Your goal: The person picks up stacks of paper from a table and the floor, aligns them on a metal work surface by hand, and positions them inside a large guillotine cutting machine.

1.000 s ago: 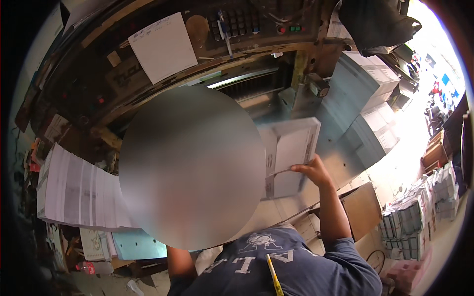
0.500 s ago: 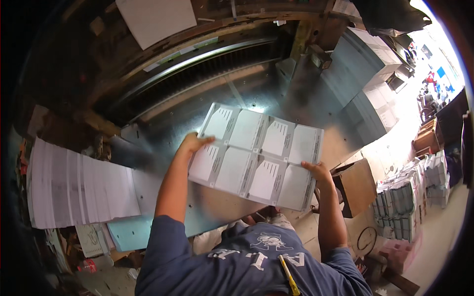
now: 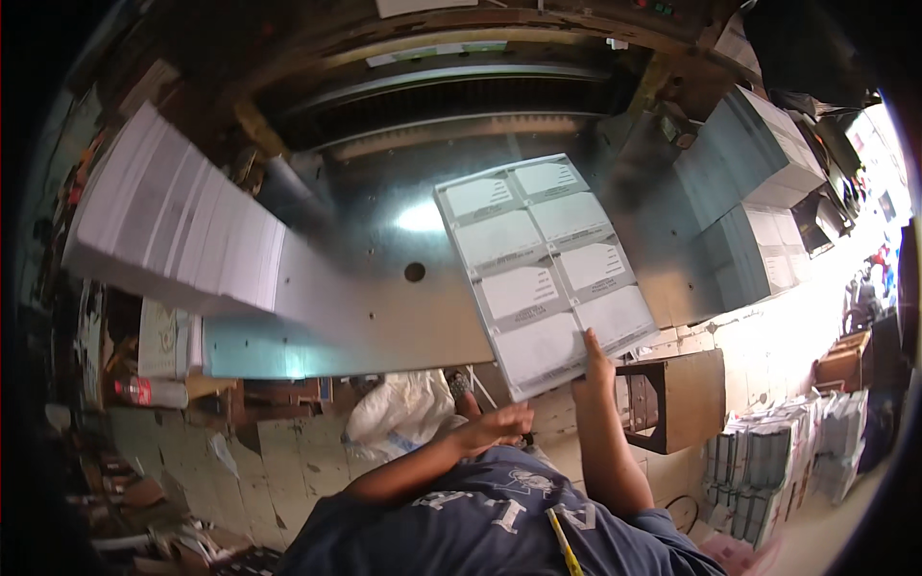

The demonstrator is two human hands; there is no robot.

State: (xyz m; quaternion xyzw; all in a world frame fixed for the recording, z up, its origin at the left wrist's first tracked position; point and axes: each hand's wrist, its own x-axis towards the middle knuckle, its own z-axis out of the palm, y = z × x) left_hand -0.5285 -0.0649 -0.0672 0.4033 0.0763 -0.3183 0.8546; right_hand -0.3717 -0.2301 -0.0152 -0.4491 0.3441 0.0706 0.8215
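Observation:
My right hand [image 3: 597, 370] grips the near edge of a thin stack of printed sheets [image 3: 547, 274], its thumb on top and its other fingers out of sight underneath. The stack is tilted, its long side running away from me over the metal table [image 3: 384, 326]. Grey and white panels with small lines of print cover its top sheet. Off the stack, my left hand [image 3: 497, 428] hangs in front of my shirt below the table's front edge. Its fingers are stretched out and hold nothing.
A tall stack of paper [image 3: 182, 221] stands on the table's left, and more paper stacks [image 3: 744, 163] stand at right. A dark slotted machine [image 3: 461, 96] spans the back. Beside my right forearm is a cardboard box [image 3: 696, 398]; tied bundles [image 3: 768, 470] lie beyond it. A plastic bag [image 3: 394, 408] lies below.
My left hand has let go of the sheets and come down toward my body. The stack has turned in my right hand, from lying crosswise to pointing away from me. The view has shifted.

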